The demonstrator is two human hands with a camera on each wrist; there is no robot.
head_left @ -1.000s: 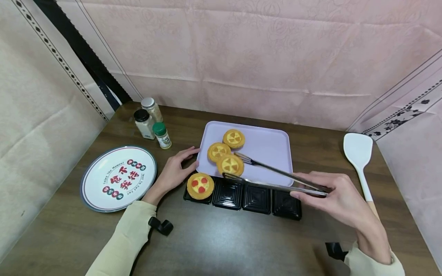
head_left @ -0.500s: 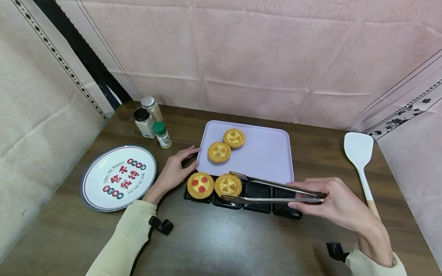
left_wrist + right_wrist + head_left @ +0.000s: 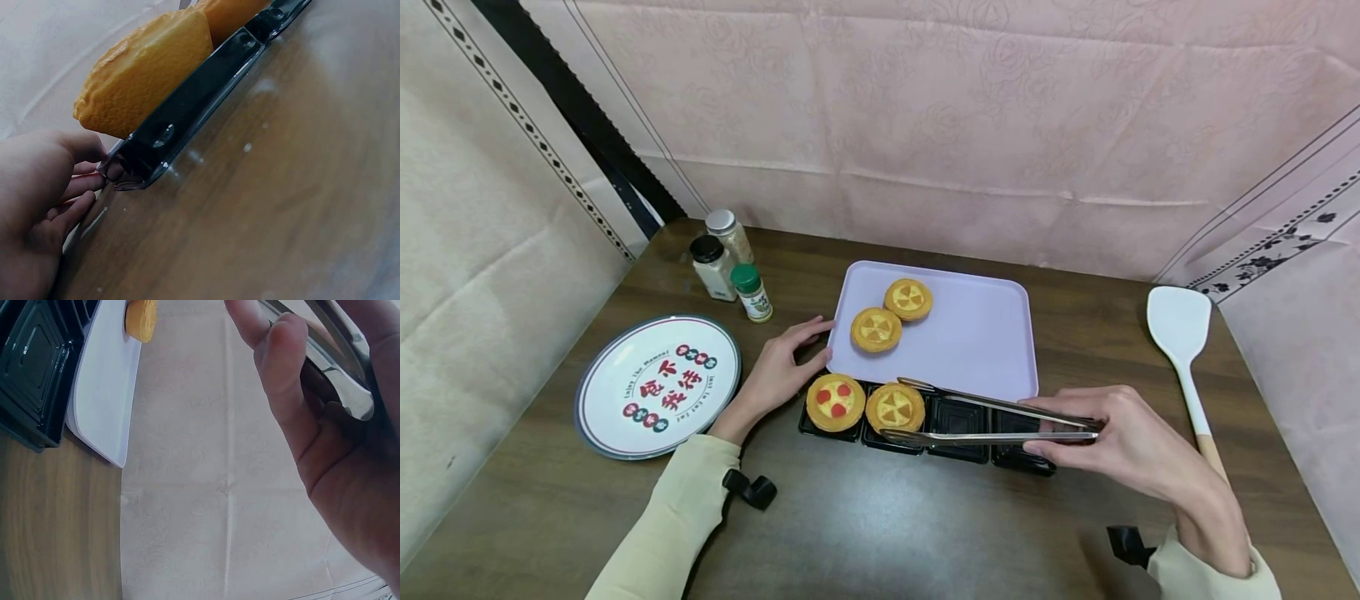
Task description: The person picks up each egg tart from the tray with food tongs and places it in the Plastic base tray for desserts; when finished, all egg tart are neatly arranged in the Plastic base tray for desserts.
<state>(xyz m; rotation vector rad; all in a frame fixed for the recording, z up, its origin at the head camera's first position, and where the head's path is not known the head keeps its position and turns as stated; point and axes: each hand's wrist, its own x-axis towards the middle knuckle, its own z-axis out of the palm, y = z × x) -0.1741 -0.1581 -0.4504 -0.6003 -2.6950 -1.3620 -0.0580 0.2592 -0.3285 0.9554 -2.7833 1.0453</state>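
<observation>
My right hand [image 3: 1120, 433] grips the metal tongs [image 3: 1000, 437] near their hinged end. The tongs' arms stand spread on either side of a yellow tart [image 3: 895, 407], which sits in the second compartment of the black tray [image 3: 958, 429]. A tart with red dots [image 3: 835, 403] fills the leftmost compartment, and two more compartments lie to the right. On the lavender tray [image 3: 977, 333] behind, two yellow tarts [image 3: 876, 330] touch. My left hand [image 3: 778, 375] rests at that tray's left edge, its fingers fairly straight. In the left wrist view its thumb is right at the black tray's [image 3: 187, 112] corner.
A white plate [image 3: 617, 375] with red lettering lies left of my left hand. Behind it stand a green-capped jar [image 3: 752, 294], a black-capped jar [image 3: 713, 268] and a silver-capped jar [image 3: 730, 236]. A white spatula [image 3: 1180, 329] lies at the right. Cloth walls [image 3: 925, 125] border the table.
The front yellow tart has moved in the tongs from the lavender tray into the black tray's second compartment. The tongs have since spread slightly from it. My left hand has stayed put.
</observation>
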